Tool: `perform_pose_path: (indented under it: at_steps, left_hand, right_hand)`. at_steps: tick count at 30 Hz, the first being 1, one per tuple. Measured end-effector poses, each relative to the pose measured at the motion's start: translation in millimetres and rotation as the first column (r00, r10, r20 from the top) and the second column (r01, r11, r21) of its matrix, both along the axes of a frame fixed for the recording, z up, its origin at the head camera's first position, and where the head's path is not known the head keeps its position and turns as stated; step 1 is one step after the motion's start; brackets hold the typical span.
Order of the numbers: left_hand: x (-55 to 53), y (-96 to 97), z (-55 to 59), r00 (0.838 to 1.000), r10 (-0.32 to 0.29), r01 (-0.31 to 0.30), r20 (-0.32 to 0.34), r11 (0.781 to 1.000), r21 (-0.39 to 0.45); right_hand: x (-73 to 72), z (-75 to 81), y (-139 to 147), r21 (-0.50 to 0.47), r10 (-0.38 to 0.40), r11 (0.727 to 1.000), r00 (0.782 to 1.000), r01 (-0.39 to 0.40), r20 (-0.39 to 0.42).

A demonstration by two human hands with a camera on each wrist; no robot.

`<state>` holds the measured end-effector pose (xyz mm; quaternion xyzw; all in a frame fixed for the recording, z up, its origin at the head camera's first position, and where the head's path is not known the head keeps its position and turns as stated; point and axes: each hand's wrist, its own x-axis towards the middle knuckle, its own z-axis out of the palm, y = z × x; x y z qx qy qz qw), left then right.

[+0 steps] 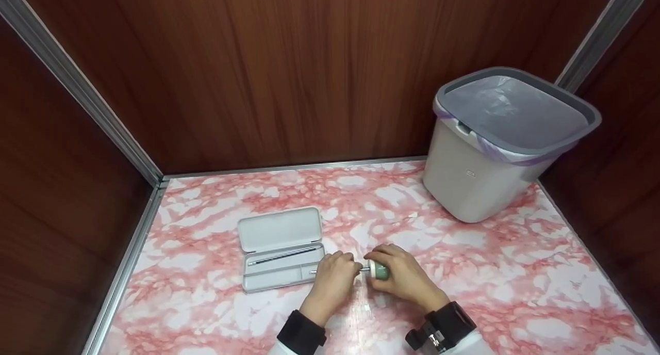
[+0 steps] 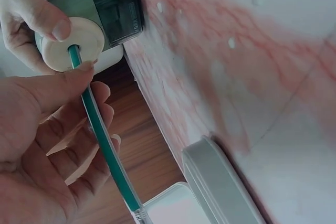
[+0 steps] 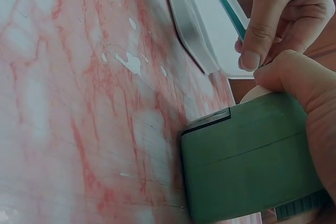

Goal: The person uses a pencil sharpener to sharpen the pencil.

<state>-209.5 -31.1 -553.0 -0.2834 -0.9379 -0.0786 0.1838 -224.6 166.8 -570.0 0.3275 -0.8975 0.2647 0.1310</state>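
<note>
A green pencil sharpener [image 2: 84, 9] with a round cream front and a dark see-through panel is gripped by my right hand [image 1: 405, 273]. In the right wrist view its green body [image 3: 252, 156] fills the lower right, close over the table. My left hand [image 1: 334, 276] pinches a teal pencil [image 2: 102, 124] between thumb and fingers. One end of this pencil sits in the hole of the cream front; the other, pale-tipped end points toward an open grey pencil case [image 1: 273, 284]. The pencil's inserted tip is hidden inside the sharpener.
A dark pencil [image 1: 283, 256] lies in the case's back compartment, with the lid [image 1: 281, 230] folded back. At the back right stands a lined grey trash bin [image 1: 469, 190]. White scraps [image 3: 131, 62] dot the marbled table [image 1: 206, 210]. Wood panels [image 1: 289, 76] enclose the table.
</note>
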Motion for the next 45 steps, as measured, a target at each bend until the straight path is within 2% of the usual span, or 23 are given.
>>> perform_pose_path:
  at_steps: [7,12,20,31,45]
  left_hand:
    - [-2.6,-3.2,1.6,1.000,-0.006,0.007,0.016,0.999,-0.033]
    - [-5.3,-5.9,3.9,0.998,-0.018,0.019,0.054,1.000,-0.014]
    - [-8.2,-6.4,5.6,0.997,-0.047,0.047,0.058,0.999,-0.004]
    - [-11.7,-15.0,4.9,0.992,-0.069,0.068,0.101,0.998,0.015]
    - [-13.7,-27.9,7.2,0.989,-0.122,0.117,0.085,0.992,0.055]
  right_hand:
    - [0.3,0.7,-3,-0.006,-0.002,1.000,1.000,0.002,0.004]
    - [1.6,0.4,-5,-0.017,-0.017,1.000,1.000,0.017,-0.005]
    - [2.0,0.2,-3,-0.039,-0.029,0.999,0.999,0.028,-0.032]
    - [1.5,1.5,-5,-0.026,-0.036,0.999,0.999,0.036,0.000]
    - [1.2,3.7,-7,-0.021,-0.047,0.999,0.999,0.047,0.009]
